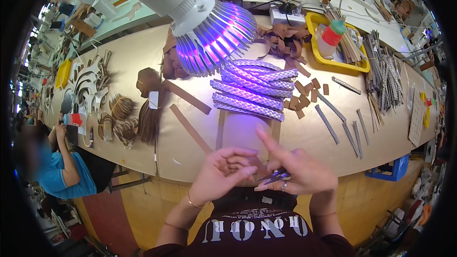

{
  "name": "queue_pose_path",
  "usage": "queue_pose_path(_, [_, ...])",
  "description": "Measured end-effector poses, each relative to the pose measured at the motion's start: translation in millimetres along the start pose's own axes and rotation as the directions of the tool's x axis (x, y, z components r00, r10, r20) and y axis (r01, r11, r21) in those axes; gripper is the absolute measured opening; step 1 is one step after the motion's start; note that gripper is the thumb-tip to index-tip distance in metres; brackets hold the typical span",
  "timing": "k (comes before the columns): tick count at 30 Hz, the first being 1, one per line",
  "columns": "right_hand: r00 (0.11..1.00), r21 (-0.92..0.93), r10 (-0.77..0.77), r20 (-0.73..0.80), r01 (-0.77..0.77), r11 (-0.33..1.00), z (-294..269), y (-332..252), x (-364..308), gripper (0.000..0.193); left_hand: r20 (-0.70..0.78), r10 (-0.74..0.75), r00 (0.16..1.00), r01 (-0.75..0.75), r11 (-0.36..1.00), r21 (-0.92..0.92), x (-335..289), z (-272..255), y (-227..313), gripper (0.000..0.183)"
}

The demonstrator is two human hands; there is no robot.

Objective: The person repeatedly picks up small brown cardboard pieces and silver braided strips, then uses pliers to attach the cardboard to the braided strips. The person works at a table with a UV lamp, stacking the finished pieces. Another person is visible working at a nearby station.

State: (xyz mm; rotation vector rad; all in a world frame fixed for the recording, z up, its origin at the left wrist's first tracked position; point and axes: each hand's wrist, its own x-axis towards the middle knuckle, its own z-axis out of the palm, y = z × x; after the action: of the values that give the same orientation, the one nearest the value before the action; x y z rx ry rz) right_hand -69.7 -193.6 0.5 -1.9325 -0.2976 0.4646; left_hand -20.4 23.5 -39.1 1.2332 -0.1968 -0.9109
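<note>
In front of my body, my left hand (224,172) is curled with its fingertips drawn together on a short brown strip (259,166). My right hand (301,170) faces it, gripping dark-bladed snips (274,177) low in the palm while the index finger points up and away. The blades lie close to the strip, and their exact contact is hard to make out. Beyond both hands, a stack of braided cord lengths (252,93) rests under a lit, finned lamp (213,35) glowing purple. Two long brown strips (190,126) lie left of the stack.
Small brown pieces (304,99) and short grey braided lengths (327,124) lie to the right. A yellow tray (340,63) holds a red-and-green bottle (332,33). Bundled brown strips (151,114) lie left. A person in blue (71,169) sits at the far left.
</note>
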Motion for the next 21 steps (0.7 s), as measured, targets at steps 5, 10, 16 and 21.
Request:
queue_pose_path(5, [0.951,0.159,0.070,-0.301,-0.022,0.987,0.7,8.8,3.5,0.093,-0.288,0.087,0.954,-0.111,0.992,-0.067,-1.7,-13.3,-8.5,0.026])
queue_pose_path(10, [0.848,0.073,0.120,-0.516,-0.097,0.993,9.0,16.9,9.8,0.078,-0.476,0.164,0.864,-0.236,0.967,-0.096,14.4,-19.8,-21.9,0.026])
queue_pose_path(16, [0.774,0.048,0.175,-0.609,-0.185,0.982,20.2,38.1,17.4,0.064,-0.563,0.230,0.794,-0.242,0.969,0.056,23.3,-15.3,-35.5,0.036])
queue_pose_path(21, [0.629,-0.135,0.007,-0.777,-0.178,0.975,33.0,61.7,8.9,0.048,-0.541,0.298,0.786,-0.280,0.953,0.119,25.9,-15.6,-38.1,0.039])
